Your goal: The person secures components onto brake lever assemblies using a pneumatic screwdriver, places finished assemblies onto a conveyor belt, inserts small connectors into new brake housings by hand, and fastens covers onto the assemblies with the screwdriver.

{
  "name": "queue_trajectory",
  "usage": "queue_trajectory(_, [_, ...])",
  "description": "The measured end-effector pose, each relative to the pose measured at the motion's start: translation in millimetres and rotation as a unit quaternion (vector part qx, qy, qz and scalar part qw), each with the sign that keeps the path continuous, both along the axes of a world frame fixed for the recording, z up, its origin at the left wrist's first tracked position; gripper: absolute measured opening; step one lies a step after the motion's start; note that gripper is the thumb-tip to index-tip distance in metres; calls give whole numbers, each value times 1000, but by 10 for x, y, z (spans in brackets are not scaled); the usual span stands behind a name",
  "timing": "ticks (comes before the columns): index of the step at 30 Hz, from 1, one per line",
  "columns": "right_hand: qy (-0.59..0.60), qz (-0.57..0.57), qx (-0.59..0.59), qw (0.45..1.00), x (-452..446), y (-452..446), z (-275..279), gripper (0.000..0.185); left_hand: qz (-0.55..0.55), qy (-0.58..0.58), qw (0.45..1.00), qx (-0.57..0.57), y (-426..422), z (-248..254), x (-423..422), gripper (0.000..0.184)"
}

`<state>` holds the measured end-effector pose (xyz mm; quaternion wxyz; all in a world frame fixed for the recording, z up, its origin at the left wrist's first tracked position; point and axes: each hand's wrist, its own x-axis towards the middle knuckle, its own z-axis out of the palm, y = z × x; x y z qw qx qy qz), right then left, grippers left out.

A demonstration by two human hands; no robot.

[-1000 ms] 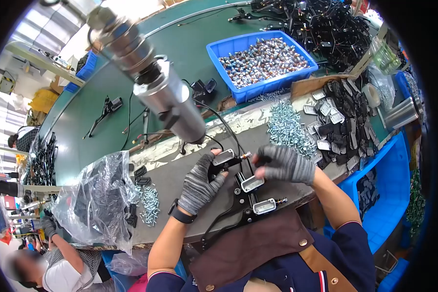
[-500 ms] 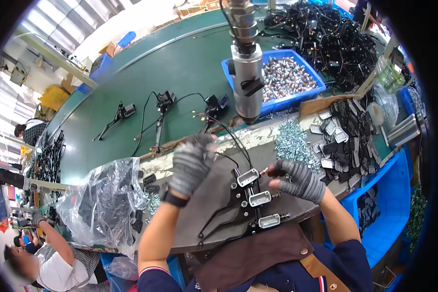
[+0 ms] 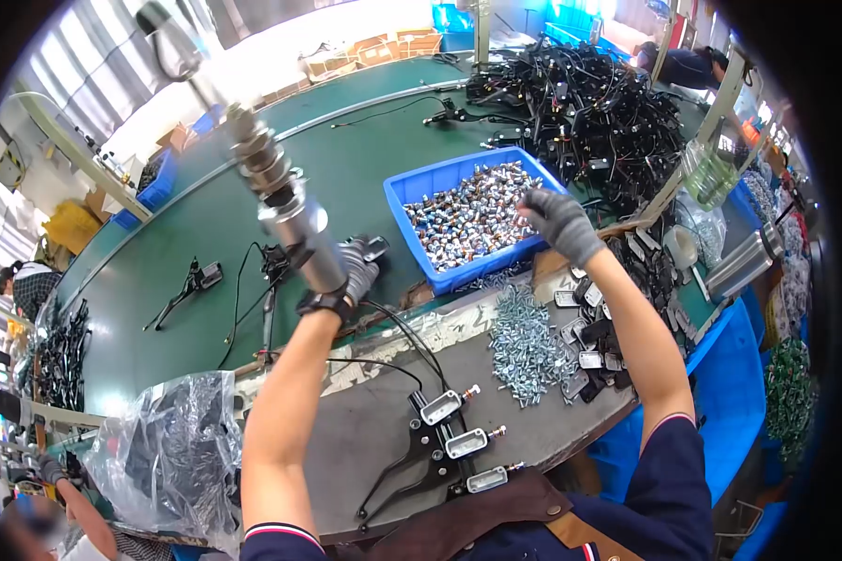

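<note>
My left hand (image 3: 359,271), in a grey striped glove, reaches over the green table to a black lever assembly (image 3: 376,249); the hanging metal tool (image 3: 304,238) partly hides its fingers. My right hand (image 3: 563,226) is over the right side of a blue bin (image 3: 454,278) of small metal fittings (image 3: 472,210). Its fingers are curled towards the thumb, and anything between them is too small to make out. Three black lever assemblies with open grey reservoirs (image 3: 466,443) lie side by side at the near bench edge, fittings on their right ends.
Loose screws (image 3: 526,351) and black and grey covers (image 3: 585,360) lie right of centre. Behind them is a heap of black assemblies (image 3: 589,122). A clear plastic bag (image 3: 173,449) sits at the left. Co-workers are at the left and far right.
Both hands have moved away from the near assemblies, my left hand forward, my right hand up to the blue bin. The view has shifted, and the hanging tool now appears farther left.
</note>
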<state>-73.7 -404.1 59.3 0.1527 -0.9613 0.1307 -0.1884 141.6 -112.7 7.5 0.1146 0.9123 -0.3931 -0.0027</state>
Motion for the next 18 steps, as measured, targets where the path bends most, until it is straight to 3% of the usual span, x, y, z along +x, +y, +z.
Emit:
queue_trajectory(2, [63, -18, -69, 995, 197, -192, 10, 10, -20, 1, 998, -52, 126, 100, 180, 46])
queue_trajectory(4, [96, 72, -211, 970, 362, -262, -5, 11, -40, 1, 994, -99, 259, 151, 398, 48])
queue_trajectory(6, [108, 115, -277, 948, 503, -309, -9, 12, 66, 168, 962, -203, 322, 165, 664, 48])
queue_trajectory(7, [130, 127, -295, 938, 561, -330, -16, 13, 66, 167, 963, -201, 346, 267, 718, 48])
queue_trajectory(9, [175, 152, -332, 914, 660, -353, -18, 16, 50, 317, 886, -333, 410, 695, 684, 49])
queue_trajectory(11, [171, 167, -352, 905, 672, -354, -29, 17, 33, 232, 904, -358, 506, 1191, 567, 47])
queue_trajectory(14, [155, 196, -393, 885, 664, -362, -36, 22, 49, 242, 895, -372, 715, 1711, 214, 49])
queue_trajectory(16, [99, 204, -384, 895, 656, -378, -100, 21, 64, 245, 892, -376, 895, 1608, 105, 49])
queue_trajectory(18, [65, 213, -374, 900, 682, -239, -82, 23, -210, 194, 824, -490, 1130, 1194, 82, 49])
